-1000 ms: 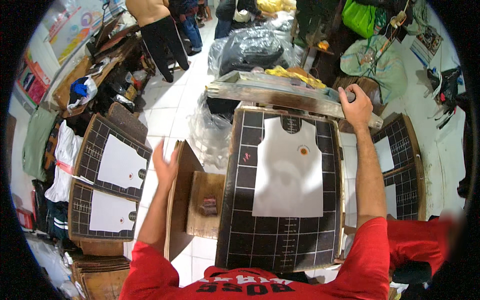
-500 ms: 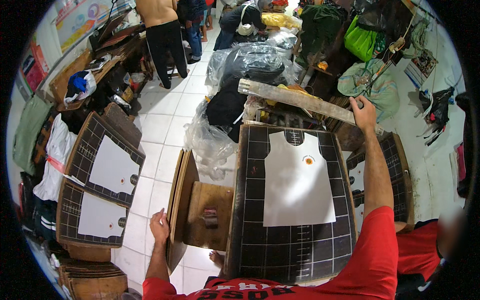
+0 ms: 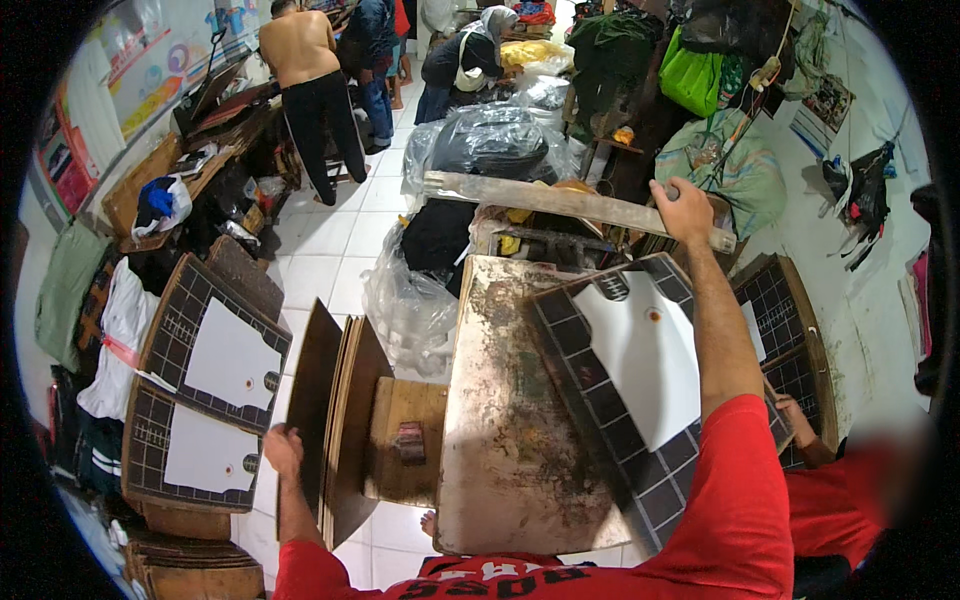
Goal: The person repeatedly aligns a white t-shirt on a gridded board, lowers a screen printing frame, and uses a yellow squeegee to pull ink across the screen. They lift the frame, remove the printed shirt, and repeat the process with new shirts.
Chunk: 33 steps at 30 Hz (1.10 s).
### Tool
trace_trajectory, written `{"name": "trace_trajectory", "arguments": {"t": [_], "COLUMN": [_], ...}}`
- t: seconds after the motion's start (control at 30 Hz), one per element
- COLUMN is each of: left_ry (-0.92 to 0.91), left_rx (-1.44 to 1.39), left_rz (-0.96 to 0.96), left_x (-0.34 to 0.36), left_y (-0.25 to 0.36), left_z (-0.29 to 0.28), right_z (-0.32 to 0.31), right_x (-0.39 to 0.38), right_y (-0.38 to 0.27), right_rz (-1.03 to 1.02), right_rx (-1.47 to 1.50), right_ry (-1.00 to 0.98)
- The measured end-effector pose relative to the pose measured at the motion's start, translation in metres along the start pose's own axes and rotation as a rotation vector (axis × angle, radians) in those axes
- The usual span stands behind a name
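My right hand (image 3: 685, 212) grips a long, pale wooden bar (image 3: 560, 203) near its right end, above the far edge of a worn, stained tabletop (image 3: 505, 400). At the left, my left hand (image 3: 284, 450) is closed on the edge of an upright dark board (image 3: 307, 390), which stands a little apart from a stack of upright boards (image 3: 355, 440). On the table's right side a black gridded board (image 3: 660, 500) lies tilted, bearing a white shirt-shaped panel (image 3: 640, 350) with a small orange print. My right arm hides part of that board.
More gridded boards with white panels (image 3: 235, 355) lean at the left, others (image 3: 785, 315) at the right. A red-sleeved co-worker's hand (image 3: 795, 415) is beside the tilted board. A small wooden seat (image 3: 415, 400) stands by the table; clear plastic bags (image 3: 410, 310) lie beyond. Several people are farther off.
The gridded board with its white panel has shifted right and turned, baring the tabletop. My left hand has pulled one upright board leftward from the stack. The wooden bar has moved left.
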<state>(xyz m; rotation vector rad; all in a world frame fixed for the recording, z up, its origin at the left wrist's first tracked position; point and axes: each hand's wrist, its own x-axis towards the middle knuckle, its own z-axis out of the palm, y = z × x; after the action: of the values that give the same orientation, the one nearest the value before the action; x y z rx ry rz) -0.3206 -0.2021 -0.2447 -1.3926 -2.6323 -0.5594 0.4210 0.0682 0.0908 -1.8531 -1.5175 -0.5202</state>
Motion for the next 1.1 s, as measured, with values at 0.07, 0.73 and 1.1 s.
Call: {"name": "trace_trajectory", "arguments": {"t": [0.07, 0.73, 1.1], "left_ry": [-0.007, 0.106, 0.058], "left_rx": [-0.124, -0.181, -0.135], "left_rz": [-0.072, -0.378, -0.668], "left_x": [0.009, -0.394, -0.294], "left_y": [0.016, 0.024, 0.006], "left_z": [-0.051, -0.072, -0.095], "right_z": [-0.005, -0.022, -0.011], "right_x": [0.003, 0.022, 0.002], "right_y": [-0.002, -0.016, -0.015], "right_rz": [0.026, 0.02, 0.024], "right_rx": [-0.016, 0.043, 0.008], "right_ry": [-0.079, -0.286, -0.183]}}
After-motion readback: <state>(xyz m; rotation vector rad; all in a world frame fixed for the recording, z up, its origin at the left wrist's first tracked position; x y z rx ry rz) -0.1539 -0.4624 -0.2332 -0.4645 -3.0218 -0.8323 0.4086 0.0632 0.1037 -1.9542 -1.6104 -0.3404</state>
